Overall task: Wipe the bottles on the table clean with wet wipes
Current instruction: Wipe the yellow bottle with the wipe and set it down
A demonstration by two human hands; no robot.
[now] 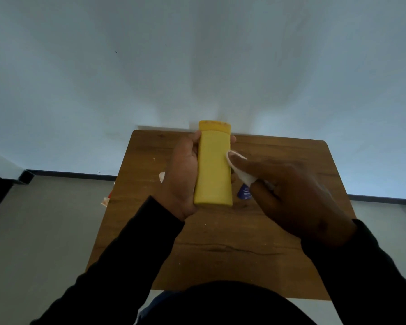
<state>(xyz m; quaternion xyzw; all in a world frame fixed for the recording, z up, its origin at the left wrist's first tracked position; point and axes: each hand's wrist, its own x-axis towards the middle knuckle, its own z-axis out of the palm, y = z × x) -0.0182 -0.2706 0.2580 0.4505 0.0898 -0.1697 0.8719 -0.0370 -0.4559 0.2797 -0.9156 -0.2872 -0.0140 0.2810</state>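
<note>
Looking down from head height, we see a yellow bottle [213, 167] held up above a wooden surface [279, 235], its cap end pointing away from us and its flat base toward us. Our left hand [185, 174] cradles it from the left side, thumb on the near edge and the fingers [233, 138] curled round behind, tips showing past the right edge. Our right hand [298, 195] pinches a white wipe [238, 168] and presses it with an extended finger against the bottle's right edge, about midway along its length. We judge the bottle to be stiff plastic with a smooth skin, light enough for one hand, and likely to turn slippery once damp, so the firm wrap round the broad middle seems the sensible hold, leaving the front face free for wiping. The wipe looks soft and limp, and would need finger pressure to work. Below the right hand a small blue item [243, 193] lies on the surface, partly hidden; we cannot tell what it is.
</note>
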